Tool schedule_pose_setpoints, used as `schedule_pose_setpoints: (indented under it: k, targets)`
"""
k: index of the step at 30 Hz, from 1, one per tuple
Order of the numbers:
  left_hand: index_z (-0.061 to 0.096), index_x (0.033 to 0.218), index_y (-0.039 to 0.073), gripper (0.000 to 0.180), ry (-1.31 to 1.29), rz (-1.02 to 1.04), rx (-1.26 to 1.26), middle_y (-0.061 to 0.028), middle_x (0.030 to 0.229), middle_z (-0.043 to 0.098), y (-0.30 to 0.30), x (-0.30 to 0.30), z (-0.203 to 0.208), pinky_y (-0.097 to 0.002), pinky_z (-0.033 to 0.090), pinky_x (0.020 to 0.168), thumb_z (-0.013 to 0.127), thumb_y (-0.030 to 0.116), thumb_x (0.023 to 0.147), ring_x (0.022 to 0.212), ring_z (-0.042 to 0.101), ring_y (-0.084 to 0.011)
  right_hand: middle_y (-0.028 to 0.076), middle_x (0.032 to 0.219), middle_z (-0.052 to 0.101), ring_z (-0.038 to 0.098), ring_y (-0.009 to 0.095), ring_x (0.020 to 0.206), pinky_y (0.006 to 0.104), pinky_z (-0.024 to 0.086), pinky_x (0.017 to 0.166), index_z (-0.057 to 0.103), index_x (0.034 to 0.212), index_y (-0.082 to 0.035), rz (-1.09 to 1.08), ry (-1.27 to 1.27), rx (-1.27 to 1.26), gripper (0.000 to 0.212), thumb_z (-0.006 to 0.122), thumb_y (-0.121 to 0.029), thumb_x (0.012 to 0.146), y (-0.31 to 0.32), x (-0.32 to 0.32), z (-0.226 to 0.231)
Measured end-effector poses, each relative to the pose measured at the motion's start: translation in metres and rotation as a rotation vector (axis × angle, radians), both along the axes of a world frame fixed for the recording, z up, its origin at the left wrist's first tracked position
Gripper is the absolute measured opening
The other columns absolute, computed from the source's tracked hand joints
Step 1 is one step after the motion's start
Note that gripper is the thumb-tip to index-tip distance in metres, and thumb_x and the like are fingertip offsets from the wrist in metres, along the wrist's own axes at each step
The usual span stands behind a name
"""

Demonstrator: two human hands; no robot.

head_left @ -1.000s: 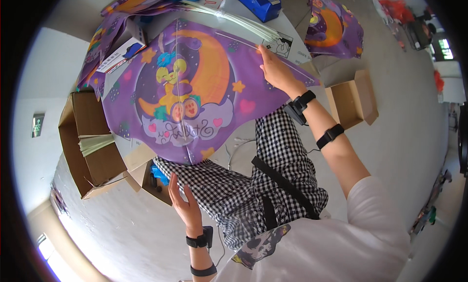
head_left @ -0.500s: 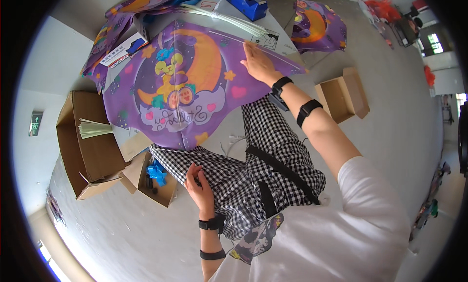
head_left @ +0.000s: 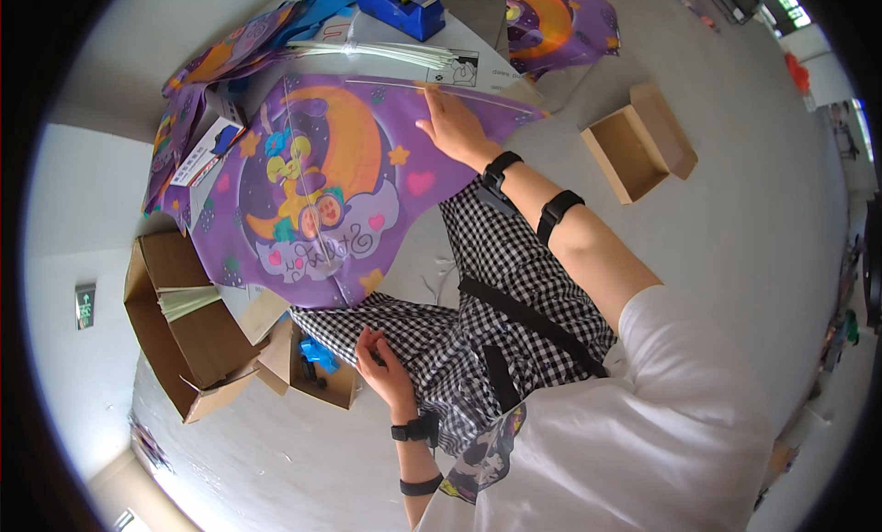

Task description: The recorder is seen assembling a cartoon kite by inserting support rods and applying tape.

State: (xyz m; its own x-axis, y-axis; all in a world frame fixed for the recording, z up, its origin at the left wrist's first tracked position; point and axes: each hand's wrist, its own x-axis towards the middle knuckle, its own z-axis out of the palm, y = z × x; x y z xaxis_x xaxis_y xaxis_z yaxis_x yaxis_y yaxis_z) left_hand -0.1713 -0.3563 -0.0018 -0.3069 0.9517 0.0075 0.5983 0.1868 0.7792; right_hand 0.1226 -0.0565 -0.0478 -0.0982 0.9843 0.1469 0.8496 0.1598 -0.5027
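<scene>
A purple kite sheet (head_left: pixel 216 243), printed with an orange moon and a yellow cartoon animal, lies spread over the table's near side and hangs down toward my knees. My right hand (head_left: pixel 455 128) rests flat on its upper right part, fingers stretched, fingertips beside a thin pale rod (head_left: pixel 395 84) along the edge. Another thin rod runs down the sheet's middle. Over my checkered lap, my left hand (head_left: pixel 386 371) hovers or rests with fingers loosely bent and slightly apart; nothing shows in it. Beyond the sheet lies a tied bundle of pale rods (head_left: pixel 377 51).
A blue tape dispenser (head_left: pixel 401 10) stands at the table's back. More printed sheets (head_left: pixel 230 50) are piled at the far left; another purple sheet (head_left: pixel 570 27) lies far right. Cardboard boxes stand left (head_left: pixel 175 348) and right (head_left: pixel 625 155); a smaller box (head_left: pixel 335 385) holds blue pieces.
The whole view has turned and shifted, so table things appear further left. My right hand stays flat near the rod, and my left hand stays over my lap.
</scene>
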Motion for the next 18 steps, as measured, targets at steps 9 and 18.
schedule_pose_setpoints:
  k: [9, 18]
  targets:
    - [0.057, 0.119, 0.003, 0.027, 0.054, 0.003, -0.020, -0.0074, 0.096, 0.067, 0.000, 0.000, -0.005, -0.0343, 0.040, 0.086, 0.053, 0.007, 0.093, 0.085, 0.059, -0.0193, 0.028, 0.140, 0.041, 0.040, 0.037, 0.132, 0.0435, 0.030, 0.112, 0.031, 0.140, 0.009, -0.132, 0.089, 0.218, 0.067, 0.058, -0.031, 0.093, -0.022, 0.020, -0.009]
    - [0.058, 0.118, 0.002, 0.027, 0.113, -0.024, -0.060, -0.0080, 0.095, 0.068, 0.006, 0.001, 0.006, -0.0353, 0.041, 0.087, 0.055, 0.005, 0.091, 0.086, 0.059, -0.0209, 0.025, 0.140, 0.044, 0.042, 0.037, 0.131, 0.0438, 0.035, 0.109, 0.033, 0.139, 0.007, -0.287, -0.056, 0.214, 0.064, 0.059, -0.029, 0.093, -0.062, 0.056, -0.007]
